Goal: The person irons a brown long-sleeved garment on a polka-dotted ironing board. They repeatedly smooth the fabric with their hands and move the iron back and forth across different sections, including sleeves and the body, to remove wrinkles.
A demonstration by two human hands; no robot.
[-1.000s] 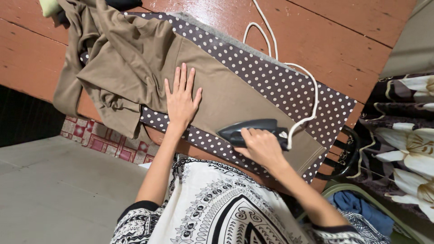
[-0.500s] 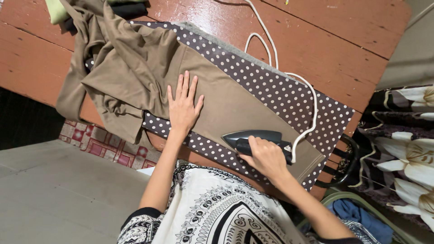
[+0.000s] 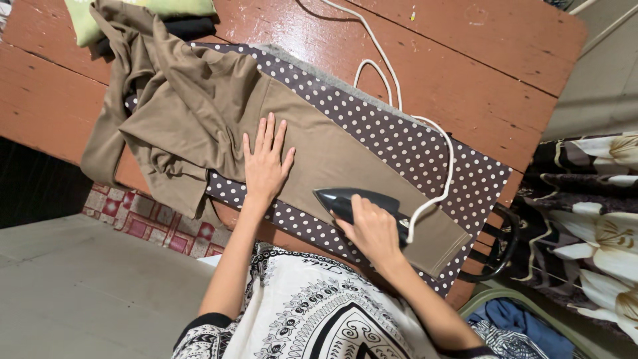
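Dotted board (image 3: 425, 143); right hand (image 3: 373, 229) grips iron (image 3: 345, 199), seemingly flat on trousers (image 3: 332, 156).

Bare red-brown wooden tabletop (image 3: 492, 60) lies open beyond the brown white-dotted ironing cloth (image 3: 399, 136), crossed only by a looping white cord (image 3: 392, 80), while bunched khaki fabric (image 3: 173, 100) and folded green and black cloths (image 3: 166, 16) crowd the left end.

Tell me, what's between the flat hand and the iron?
Only smooth tan cloth lies between the left hand and the iron, seen in the head view.
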